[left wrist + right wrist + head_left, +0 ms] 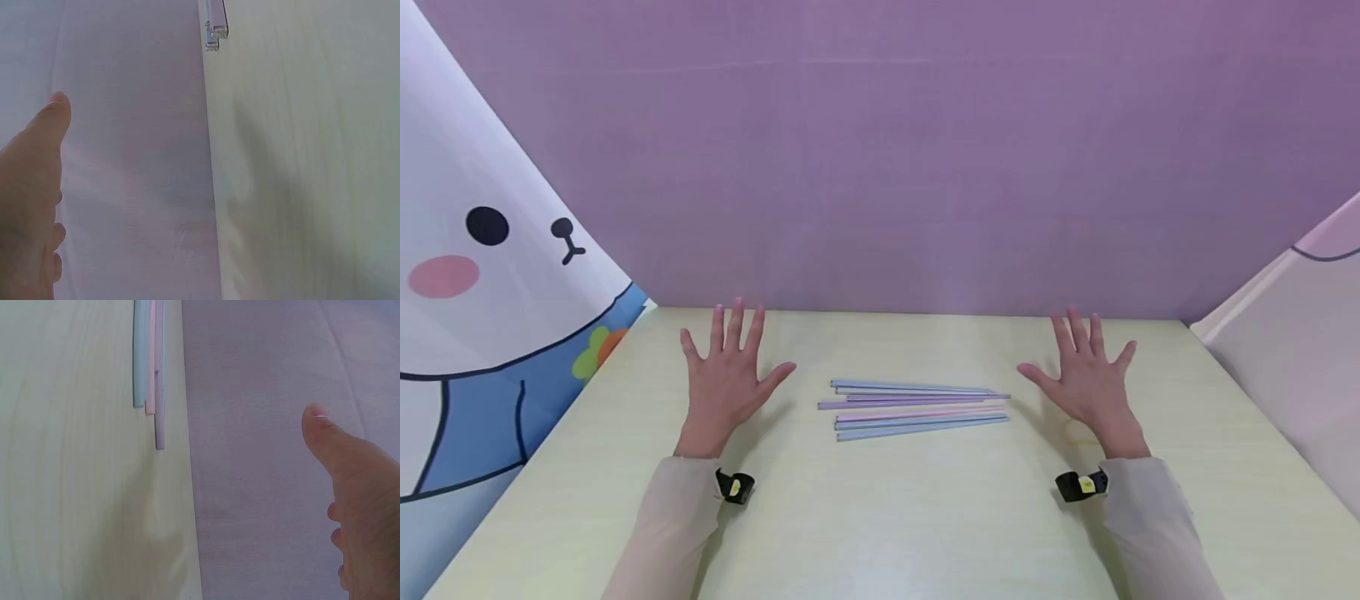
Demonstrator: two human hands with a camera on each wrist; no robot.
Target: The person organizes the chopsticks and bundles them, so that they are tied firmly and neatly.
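Observation:
Several long, thin pastel sticks (pixel 925 431) in blue, purple and pink lie side by side on the table, roughly left to right. In the left wrist view, the ends of the sticks (pixel 219 31) look shiny. To their left, my left hand (pixel 724 385) is held over the table with fingers spread and nothing in it. My right hand (pixel 1086 387) mirrors it on the other side, fingers spread, holding nothing. Its thumb points toward the sticks' right ends. Both hands cast shadows on the tabletop, and each wrist wears a small black camera.
The pale wood-grain table (pixel 895 517) ends at a purple cloth backdrop (pixel 925 167). A cartoon-printed cloth (pixel 497 333) hangs along the left side. Another light cloth (pixel 1292 358) borders the right edge. A faint yellowish mark (pixel 1078 433) shows near the right wrist.

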